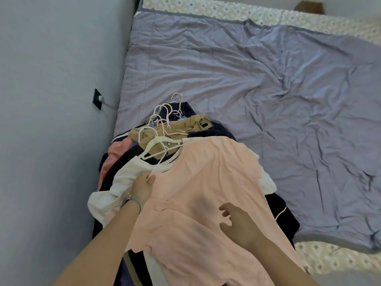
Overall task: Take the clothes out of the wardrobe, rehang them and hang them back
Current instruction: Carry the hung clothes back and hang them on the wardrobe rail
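A bed point(329, 19) with a patterned cream sheet fills most of the view, its left edge against a grey-blue wall point(51, 100). A rumpled grey-blue quilt point(247, 79) covers nearly all of it, leaving the sheet bare along the far edge and at the near right corner.

At the bed's near left corner, by the wall, lies a pile of clothes still on their hangers. On top is a pale pink shirt point(206, 193), spread flat and lightly creased, its collar toward the far side and its hem running off the near edge of the view. Under it a white shirt point(121, 182) shows at the left shoulder and again at the right sleeve. Dark navy clothes point(282, 213) stick out to the right and beneath, and tan trousers point(185, 124) lie bunched just beyond the pink collar. A cluster of white hangers point(162, 120) fans out there, hooks pointing to the far side.

The left hand point(143, 187) is at the pink shirt's left shoulder, fingers curled into the fabric where pink meets white; which cloth they pinch cannot be told. A grey band sits on that wrist. The right hand point(237, 221) is over the pink shirt's middle, fingers spread and loosely bent, holding nothing.

A dark wall socket point(97, 99) with a white plug sits low on the wall.
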`<state>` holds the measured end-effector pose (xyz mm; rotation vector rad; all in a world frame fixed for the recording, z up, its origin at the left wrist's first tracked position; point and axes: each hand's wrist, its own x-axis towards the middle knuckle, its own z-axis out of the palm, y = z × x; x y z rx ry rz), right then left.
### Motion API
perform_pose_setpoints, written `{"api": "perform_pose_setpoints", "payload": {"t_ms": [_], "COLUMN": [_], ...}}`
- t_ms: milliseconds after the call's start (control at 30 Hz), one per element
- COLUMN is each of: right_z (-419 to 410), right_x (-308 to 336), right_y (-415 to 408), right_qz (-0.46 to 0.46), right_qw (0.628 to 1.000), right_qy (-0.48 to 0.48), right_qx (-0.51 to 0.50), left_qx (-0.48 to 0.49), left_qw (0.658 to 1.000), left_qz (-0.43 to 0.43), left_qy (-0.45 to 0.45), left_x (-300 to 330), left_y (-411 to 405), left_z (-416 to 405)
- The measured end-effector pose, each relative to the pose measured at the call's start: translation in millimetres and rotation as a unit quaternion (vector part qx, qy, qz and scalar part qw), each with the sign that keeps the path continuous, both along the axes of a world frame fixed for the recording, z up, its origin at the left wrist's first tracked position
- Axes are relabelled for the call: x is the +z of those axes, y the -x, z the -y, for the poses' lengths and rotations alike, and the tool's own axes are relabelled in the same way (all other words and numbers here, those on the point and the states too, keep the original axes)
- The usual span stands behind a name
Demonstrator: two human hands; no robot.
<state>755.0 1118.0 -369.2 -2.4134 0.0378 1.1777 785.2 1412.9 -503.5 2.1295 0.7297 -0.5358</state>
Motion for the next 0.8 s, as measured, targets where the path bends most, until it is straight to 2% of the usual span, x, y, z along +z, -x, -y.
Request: {"api": "perform_pose_setpoints", "payload": {"t_ms": [100,167,267,367,433,500,567,667,733,800], "right_z": [-22.9,-41.1,-62.5,-74.3,-78.2,-78.4,-74.2,-66.6,-64.0,-62.4], "right_x": [3.4,15.4,29.0,36.6,36.4,36.0,35.3,34.3,34.4,32.0], "right_y": [4.6,5.2,0.0,-6.8,-9.5,-10.7,-10.3,-7.1,-2.9,3.3], "right_qz": [0.006,-0.005,-0.056,-0.12,-0.132,-0.138,-0.145,-0.145,-0.139,-0.132], "right_qw": [0.998,0.981,0.911,0.835,0.817,0.79,0.768,0.768,0.784,0.796], "right_qy": [-0.051,-0.119,-0.239,-0.318,-0.331,-0.341,-0.349,-0.354,-0.335,-0.315], "right_qx": [-0.046,-0.155,-0.33,-0.433,-0.453,-0.49,-0.517,-0.514,-0.505,-0.5], "left_qx": [-0.012,-0.077,-0.14,-0.095,-0.049,-0.021,-0.002,0.02,0.0,0.0], "left_qw": [0.996,0.99,0.986,0.981,0.973,0.983,0.997,0.993,0.99,0.989], "left_qz": [0.083,0.12,0.086,0.088,0.089,0.104,0.078,0.015,-0.042,-0.107], "left_qy": [-0.007,-0.023,0.027,0.142,0.205,0.15,0.016,-0.113,-0.137,-0.101], "left_x": [51.3,90.6,136.0,153.6,155.2,135.5,97.8,50.1,25.1,3.9], "left_y": [19.3,43.9,73.0,83.3,79.3,68.1,47.1,7.7,-12.4,-24.4], "left_z": [28.5,57.6,99.4,107.1,92.4,63.7,21.8,-36.4,-58.8,-68.8]}}
